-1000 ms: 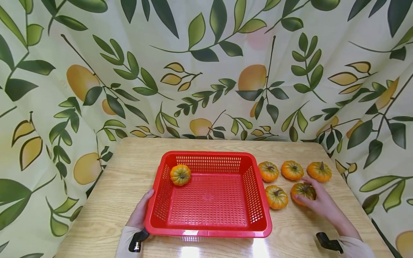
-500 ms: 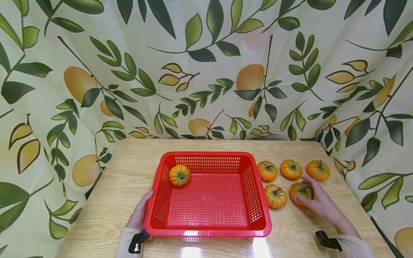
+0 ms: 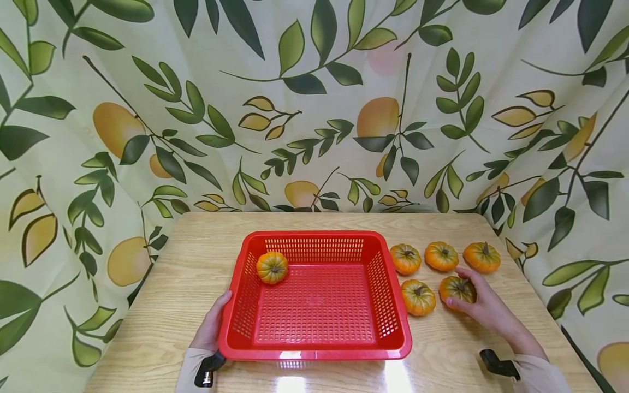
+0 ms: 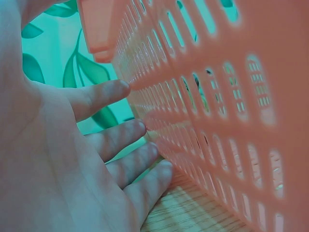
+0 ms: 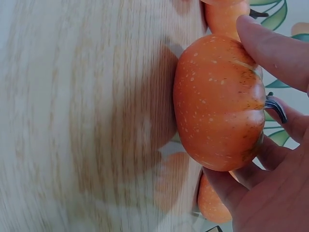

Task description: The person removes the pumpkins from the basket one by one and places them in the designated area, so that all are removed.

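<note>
A small orange pumpkin with green-tinged ribs and a short stem is held between the thumb and fingers of my right hand. In the right wrist view this pumpkin stands close over the wood, its dark stem toward the palm. My left hand rests against the left side of a red plastic basket. The left wrist view shows its fingers extended, with the fingertips right at the slotted wall. Inside the basket, at the back left, sits another small pumpkin.
Three pumpkins line the back right: one near the basket, a middle one and an outer one. A further pumpkin lies between the basket and my right hand. A leaf-printed cloth hangs behind the wooden table.
The head view has drifted slightly, so the scene sits a little further left. Both hands keep their places, the right at the same pumpkin, the left at the basket.
</note>
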Demonstrator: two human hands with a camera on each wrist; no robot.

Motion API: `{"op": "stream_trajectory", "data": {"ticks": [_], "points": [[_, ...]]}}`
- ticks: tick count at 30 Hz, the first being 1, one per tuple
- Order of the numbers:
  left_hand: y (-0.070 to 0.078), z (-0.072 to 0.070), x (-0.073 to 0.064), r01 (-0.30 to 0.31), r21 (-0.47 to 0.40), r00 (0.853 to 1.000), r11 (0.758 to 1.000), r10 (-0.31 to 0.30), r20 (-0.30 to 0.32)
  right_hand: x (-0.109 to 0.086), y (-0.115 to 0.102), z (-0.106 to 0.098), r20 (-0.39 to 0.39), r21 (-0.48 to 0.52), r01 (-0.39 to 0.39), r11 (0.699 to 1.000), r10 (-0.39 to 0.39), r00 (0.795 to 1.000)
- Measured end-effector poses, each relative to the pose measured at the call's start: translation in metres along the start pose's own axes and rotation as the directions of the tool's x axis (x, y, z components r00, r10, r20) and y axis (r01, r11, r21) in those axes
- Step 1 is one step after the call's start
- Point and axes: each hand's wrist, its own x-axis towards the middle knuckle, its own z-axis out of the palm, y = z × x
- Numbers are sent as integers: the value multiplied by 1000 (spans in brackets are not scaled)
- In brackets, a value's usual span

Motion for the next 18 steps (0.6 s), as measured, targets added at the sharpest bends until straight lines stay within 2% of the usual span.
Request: {"op": "stream_trajectory", "data": {"ticks": [5, 10, 12, 18], "points": [[1, -1, 0, -22, -6, 999, 1000, 22, 28, 1, -3, -3, 21, -10, -27, 1000, 27, 999], [1, 1, 0, -12, 8, 1000, 1000, 12, -18, 0, -9, -8, 13, -39, -36, 999, 36, 999], [1, 1, 0, -15, 16, 1000, 1000, 16, -26, 0, -13, -11, -9, -69, -14, 998, 13, 1000], [1, -1, 0, -36, 10, 999, 999, 36, 34, 5, -28, -22, -63, -93, 36, 995, -42, 997]]}}
